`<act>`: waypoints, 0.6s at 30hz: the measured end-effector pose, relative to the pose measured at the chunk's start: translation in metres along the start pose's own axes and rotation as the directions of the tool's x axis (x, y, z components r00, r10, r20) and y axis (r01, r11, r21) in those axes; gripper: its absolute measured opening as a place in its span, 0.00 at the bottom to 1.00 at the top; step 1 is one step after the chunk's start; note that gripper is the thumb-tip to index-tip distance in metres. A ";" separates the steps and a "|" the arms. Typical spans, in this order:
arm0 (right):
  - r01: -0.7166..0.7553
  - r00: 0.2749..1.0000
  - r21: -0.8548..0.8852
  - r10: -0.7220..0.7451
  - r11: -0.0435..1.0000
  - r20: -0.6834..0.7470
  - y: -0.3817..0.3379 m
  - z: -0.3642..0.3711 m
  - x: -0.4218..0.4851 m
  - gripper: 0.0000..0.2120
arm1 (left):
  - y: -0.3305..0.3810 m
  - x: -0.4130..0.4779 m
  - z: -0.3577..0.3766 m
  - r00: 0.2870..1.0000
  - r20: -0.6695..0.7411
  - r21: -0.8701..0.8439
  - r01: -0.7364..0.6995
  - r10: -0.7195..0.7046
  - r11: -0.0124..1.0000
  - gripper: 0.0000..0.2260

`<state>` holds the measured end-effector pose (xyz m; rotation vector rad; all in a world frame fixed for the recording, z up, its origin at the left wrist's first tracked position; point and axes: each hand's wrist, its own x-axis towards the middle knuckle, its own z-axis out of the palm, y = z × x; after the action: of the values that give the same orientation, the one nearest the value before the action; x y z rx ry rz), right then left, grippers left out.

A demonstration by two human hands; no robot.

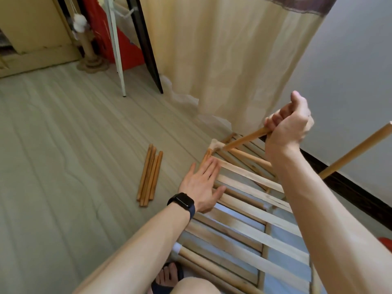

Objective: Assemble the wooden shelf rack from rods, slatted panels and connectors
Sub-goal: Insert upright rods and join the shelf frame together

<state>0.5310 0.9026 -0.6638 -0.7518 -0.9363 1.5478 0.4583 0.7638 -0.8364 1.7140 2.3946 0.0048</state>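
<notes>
A slatted panel (254,211) of pale wood is seen from above. The left hand (201,183), with a dark watch (182,201) worn on its wrist, is laid flat on the panel's far left edge, fingers straight. A rod (244,140) is gripped near its upper end by the right hand (288,126); its lower end is set in a pale connector (215,144) at the panel's far corner. A bundle of spare rods (149,177) is laid on the floor (63,145) to the left.

We had a pale wood-look floor (63,134) out left of our left fingers (209,168), a cream curtain (233,60) hanging beyond them, and a grey wall (360,60) off right with dark skirting (360,198).
</notes>
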 end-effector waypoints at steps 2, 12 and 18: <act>0.037 0.998 -0.020 -0.036 0.999 0.051 0.008 0.007 0.002 0.28 | 0.000 0.001 0.001 1.000 -0.013 -0.008 0.005 -0.005 1.000 0.33; 0.089 0.976 -0.116 -0.063 0.989 0.208 0.054 0.039 0.009 0.22 | 0.004 0.004 0.002 0.999 -0.006 -0.014 0.031 -0.031 0.999 0.32; 0.082 0.987 -0.308 -0.034 0.948 0.159 0.057 0.054 0.015 0.18 | 0.002 0.004 0.002 0.999 0.020 -0.038 0.043 -0.043 0.998 0.33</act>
<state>0.4548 0.9044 -0.6874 -0.8285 -1.3291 1.4350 0.4589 0.7681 -0.8386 1.6380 2.4009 0.0272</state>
